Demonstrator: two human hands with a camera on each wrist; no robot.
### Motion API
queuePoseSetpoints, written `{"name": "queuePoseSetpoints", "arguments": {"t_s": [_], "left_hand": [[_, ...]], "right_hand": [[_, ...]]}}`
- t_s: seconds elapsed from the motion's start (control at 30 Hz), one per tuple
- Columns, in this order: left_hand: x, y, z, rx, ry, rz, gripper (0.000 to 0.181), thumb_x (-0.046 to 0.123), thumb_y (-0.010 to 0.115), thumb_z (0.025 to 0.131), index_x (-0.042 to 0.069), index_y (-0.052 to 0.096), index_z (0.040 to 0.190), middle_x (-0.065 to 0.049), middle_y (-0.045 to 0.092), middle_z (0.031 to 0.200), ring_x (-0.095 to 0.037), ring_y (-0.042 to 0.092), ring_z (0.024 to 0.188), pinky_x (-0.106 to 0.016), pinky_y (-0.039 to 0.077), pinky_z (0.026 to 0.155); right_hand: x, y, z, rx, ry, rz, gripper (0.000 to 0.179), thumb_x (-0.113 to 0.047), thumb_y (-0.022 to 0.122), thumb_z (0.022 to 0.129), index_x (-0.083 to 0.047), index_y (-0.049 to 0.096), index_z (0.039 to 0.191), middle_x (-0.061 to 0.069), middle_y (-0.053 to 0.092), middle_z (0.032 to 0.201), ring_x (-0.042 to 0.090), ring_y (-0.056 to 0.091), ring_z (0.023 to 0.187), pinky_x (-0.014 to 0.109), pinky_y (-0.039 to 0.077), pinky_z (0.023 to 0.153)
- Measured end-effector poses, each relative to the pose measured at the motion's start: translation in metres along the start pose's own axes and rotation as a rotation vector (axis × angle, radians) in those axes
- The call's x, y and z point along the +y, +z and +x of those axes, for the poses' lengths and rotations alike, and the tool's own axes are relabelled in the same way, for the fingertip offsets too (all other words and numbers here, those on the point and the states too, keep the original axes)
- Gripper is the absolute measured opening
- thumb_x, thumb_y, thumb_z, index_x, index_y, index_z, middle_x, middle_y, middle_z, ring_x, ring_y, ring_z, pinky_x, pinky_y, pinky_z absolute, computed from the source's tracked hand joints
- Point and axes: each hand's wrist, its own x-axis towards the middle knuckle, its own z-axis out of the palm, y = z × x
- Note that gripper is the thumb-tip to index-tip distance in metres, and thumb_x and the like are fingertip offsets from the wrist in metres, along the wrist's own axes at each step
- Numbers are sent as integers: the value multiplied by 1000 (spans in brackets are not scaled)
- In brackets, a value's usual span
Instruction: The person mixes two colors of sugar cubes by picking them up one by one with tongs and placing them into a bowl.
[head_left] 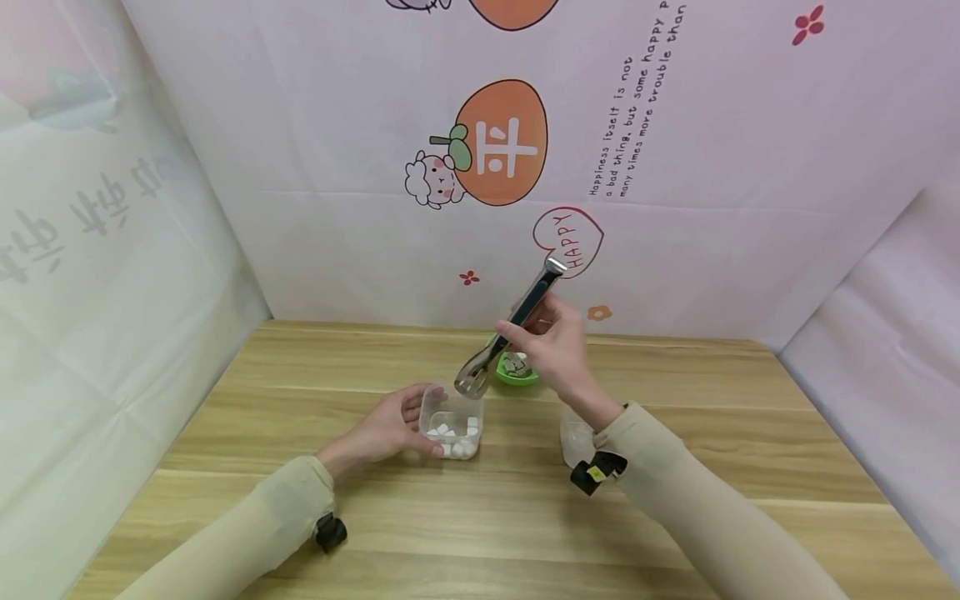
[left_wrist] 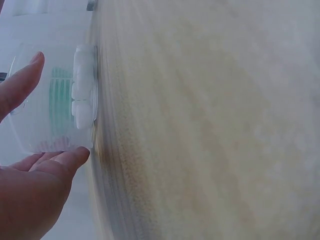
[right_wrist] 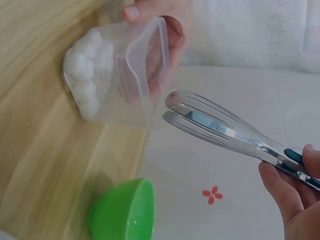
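Note:
My left hand (head_left: 386,429) holds a clear plastic container (right_wrist: 131,75) that stands on the table, thumb on one side and fingers on the other. Small white chunks (right_wrist: 82,67) cover its bottom. With thumb and fingers, my right hand (head_left: 557,346) grips slotted metal tongs (right_wrist: 220,127) that have dark handle grips. Their tips point down toward the container's opening, a little above the rim. The two tips are close together, and no chunk shows between them. Behind and right of the container, a green bowl (right_wrist: 120,212) sits partly behind the tongs; its contents are unclear.
Another clear container (head_left: 576,442) stands to the right, partly covered by the right wrist. The wooden table (head_left: 480,533) ends at a back wall hung with printed cloth (head_left: 337,233). Pale cloth also hangs at both sides.

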Motion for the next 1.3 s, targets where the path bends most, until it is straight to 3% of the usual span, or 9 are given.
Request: {"name": "queuePoseSetpoints", "arguments": {"t_s": [0.27,0.57,0.87,1.3], "left_hand": [[-2,0,0,0,5,14,102,-5,91,75,-9,32,158,-24,45,159,-43,41,147,-45,39,119],[-2,1,0,4,8,-10,102,-8,90,74,-11,31,158,-26,44,159,-43,40,147,-45,40,119],[-1,1,0,4,7,-1,102,-7,90,74,-10,32,158,-25,44,159,-43,40,148,-45,40,119],[-1,1,-1,16,-12,0,104,-5,92,73,-8,32,159,-24,45,159,-42,41,148,-43,41,118]], "right_hand": [[3,-28,15,87,25,32,26,8,80,89,10,62,108,19,68,90,20,72,73,44,67,69],[20,-47,30,168,74,-48,30,1,81,90,11,61,110,22,66,93,20,70,75,38,67,70],[34,-48,41,204,135,-127,30,-1,82,91,9,63,112,17,65,94,24,71,74,47,66,75],[47,-37,42,198,181,-191,25,-2,82,91,3,62,104,17,66,91,33,73,74,38,67,67]]}}
